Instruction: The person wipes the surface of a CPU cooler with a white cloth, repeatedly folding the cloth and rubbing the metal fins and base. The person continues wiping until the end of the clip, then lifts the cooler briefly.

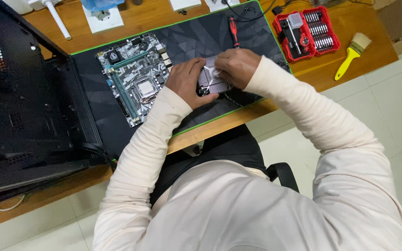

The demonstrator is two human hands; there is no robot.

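Nearest the camera: the person's torso in a cream long-sleeved top, both arms reaching forward over the desk edge, elbows bent outward, forearms converging on one spot.

Open black computer case (24, 107): far out to the left of the left hand, lying on the wooden desk (140, 18), side panel off.

Dark desk mat (201, 35) with green edging: under both hands.

Motherboard (136, 76): flat on the mat, just left of the left hand; the wrist sits close to its near edge. Processor socket faces up.

Finned metal heatsink (210, 76): between the two hands, held just above or on the mat, fins showing as fine parallel lines.

Left hand (185, 81): curled, fingers wrapped over the left side of the heatsink, thumb at its near edge, gripping it.

Right hand (237, 66): knuckles up, fingers bunched and pressed onto the top right of the heatsink. A small white scrap shows at the fingertips; what it is I cannot tell.

Red bit set case (307, 32): lid open, beyond and to the right of the right hand.

Yellow-handled brush (352, 55): farther right of that hand, on bare wood.

Red-handled screwdriver (233, 31): just beyond the right hand, on the mat.
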